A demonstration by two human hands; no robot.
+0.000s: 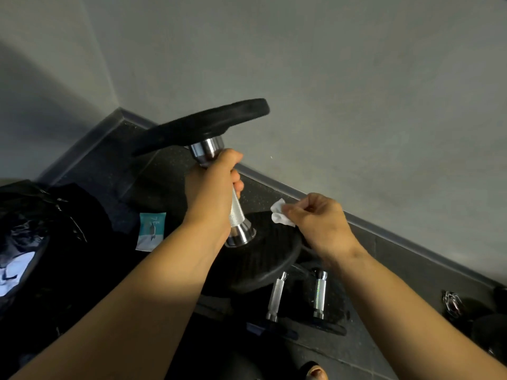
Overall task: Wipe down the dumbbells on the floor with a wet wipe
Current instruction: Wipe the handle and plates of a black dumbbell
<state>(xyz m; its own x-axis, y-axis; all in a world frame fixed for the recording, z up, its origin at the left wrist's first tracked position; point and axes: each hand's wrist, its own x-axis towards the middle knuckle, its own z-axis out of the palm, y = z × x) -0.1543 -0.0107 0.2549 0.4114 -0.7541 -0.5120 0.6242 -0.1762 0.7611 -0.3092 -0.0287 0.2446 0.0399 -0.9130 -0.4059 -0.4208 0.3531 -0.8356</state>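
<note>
Left hand (212,193) is clenched around the knurled steel handle of a dumbbell (238,215), fingers wrapped just below the upper collar. The dumbbell is lifted and tilted, close to upright: upper black plate (203,124) toward 11 o'clock, lower black plate (263,259) toward 5 o'clock. Cannot tell whether the lower plate touches the floor (258,193).

Right hand (321,223) is at 3 o'clock of the handle, apart from it. Thumb and fingertips pinch a crumpled white wipe (279,216). The wipe hangs near the lower collar, over the rim of the lower plate and off the handle. Contact with the plate is unclear.

Second dumbbell (277,294) and third dumbbell (319,293) lie on the floor at 5 o'clock of the held one. They are side by side, shiny handles roughly parallel, their far ends partly hidden behind the lower plate.

A teal-and-white packet (151,231) sits at 9 o'clock of the left wrist, against a black bag (55,229) that fills the left edge of the view.

A grey wall (356,91) covers the upper half. A skirting board (411,250) runs diagonally from the corner at 10 o'clock down toward 4 o'clock, with dark speckled floor below it.
</note>
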